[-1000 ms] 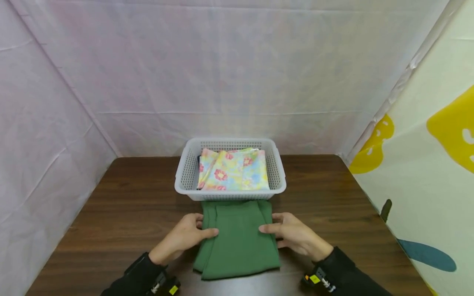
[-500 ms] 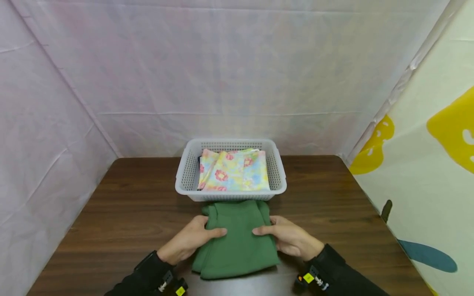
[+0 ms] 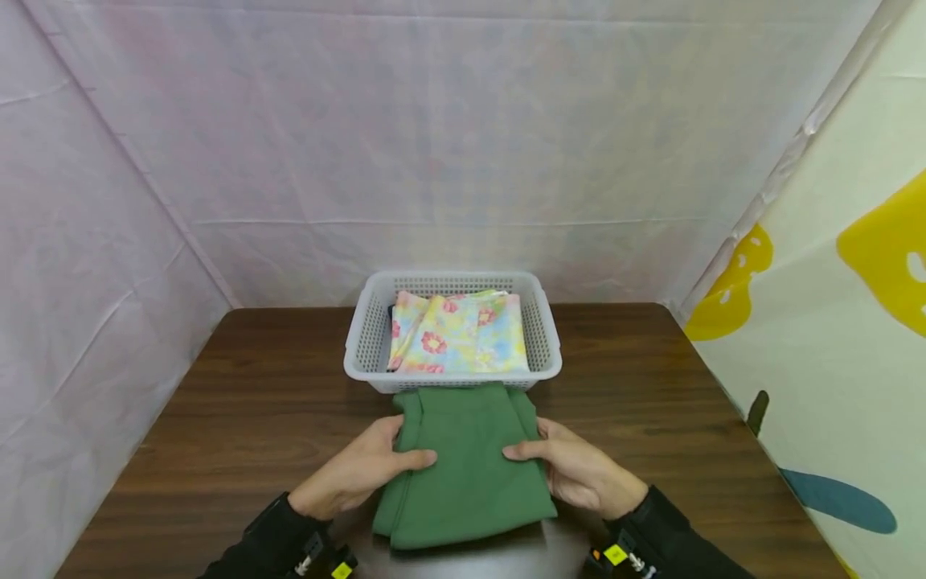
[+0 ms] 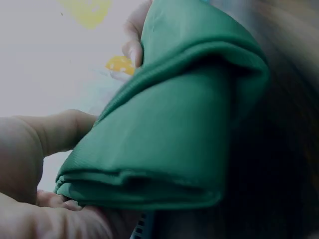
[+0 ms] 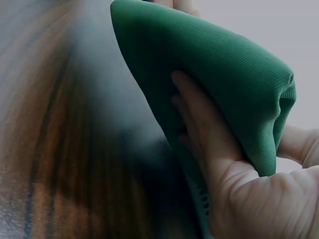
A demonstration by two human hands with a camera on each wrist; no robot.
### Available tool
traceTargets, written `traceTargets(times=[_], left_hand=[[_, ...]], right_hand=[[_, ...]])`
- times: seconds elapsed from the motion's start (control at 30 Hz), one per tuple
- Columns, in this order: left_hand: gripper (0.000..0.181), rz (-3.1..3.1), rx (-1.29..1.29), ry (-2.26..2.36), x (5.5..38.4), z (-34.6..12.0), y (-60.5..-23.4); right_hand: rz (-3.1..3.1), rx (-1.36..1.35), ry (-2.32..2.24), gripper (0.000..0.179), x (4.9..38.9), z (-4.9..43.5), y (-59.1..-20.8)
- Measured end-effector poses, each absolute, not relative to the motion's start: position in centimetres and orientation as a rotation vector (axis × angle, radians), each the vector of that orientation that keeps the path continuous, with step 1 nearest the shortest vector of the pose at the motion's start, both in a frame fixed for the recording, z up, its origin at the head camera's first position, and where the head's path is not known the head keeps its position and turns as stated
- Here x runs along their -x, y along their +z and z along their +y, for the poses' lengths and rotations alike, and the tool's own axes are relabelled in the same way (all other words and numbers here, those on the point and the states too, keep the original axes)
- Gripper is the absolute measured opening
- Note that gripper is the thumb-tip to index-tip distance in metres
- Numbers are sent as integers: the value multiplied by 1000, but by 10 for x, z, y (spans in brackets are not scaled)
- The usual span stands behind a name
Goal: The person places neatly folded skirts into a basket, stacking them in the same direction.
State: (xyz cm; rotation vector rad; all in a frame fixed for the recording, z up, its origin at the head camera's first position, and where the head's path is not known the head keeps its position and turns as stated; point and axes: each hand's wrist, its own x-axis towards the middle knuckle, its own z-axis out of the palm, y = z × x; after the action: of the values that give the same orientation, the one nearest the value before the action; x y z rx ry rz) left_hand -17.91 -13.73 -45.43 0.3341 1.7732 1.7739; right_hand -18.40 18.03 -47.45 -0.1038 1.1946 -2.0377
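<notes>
A folded green garment [image 3: 470,470] is held up between both hands, just in front of the white basket [image 3: 452,377]. My left hand [image 3: 365,468] grips its left side, thumb on top and the other fingers underneath. On the opposite side my right hand [image 3: 584,473] pinches it the same way. In the left wrist view the stacked layers of the garment [image 4: 159,129] show at its edge. The right wrist view has fingers [image 5: 199,114] spread flat under the cloth, above the wooden table. The garment's far edge overlaps the basket's lower front in the head view.
Inside the basket lies a folded floral cloth [image 3: 463,342] in yellow, pink and blue, with a bit of dark fabric at its left. The brown wooden table [image 3: 239,402] ends at white sheeting [image 3: 434,161] behind and at the left. A patterned curtain [image 3: 817,362] hangs at the right.
Both hands first slid inward to take hold of the garment's sides. They have since lifted it and drawn slightly apart. Its far edge now sits a little higher against the basket.
</notes>
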Motion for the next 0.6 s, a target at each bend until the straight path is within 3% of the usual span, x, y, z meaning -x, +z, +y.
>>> traceTargets(times=[0.6], left_hand=[[62, 1767, -499, 1779, 172, -142, -418]], right_hand=[[1262, 198, -2050, 68, 169, 190, -431]])
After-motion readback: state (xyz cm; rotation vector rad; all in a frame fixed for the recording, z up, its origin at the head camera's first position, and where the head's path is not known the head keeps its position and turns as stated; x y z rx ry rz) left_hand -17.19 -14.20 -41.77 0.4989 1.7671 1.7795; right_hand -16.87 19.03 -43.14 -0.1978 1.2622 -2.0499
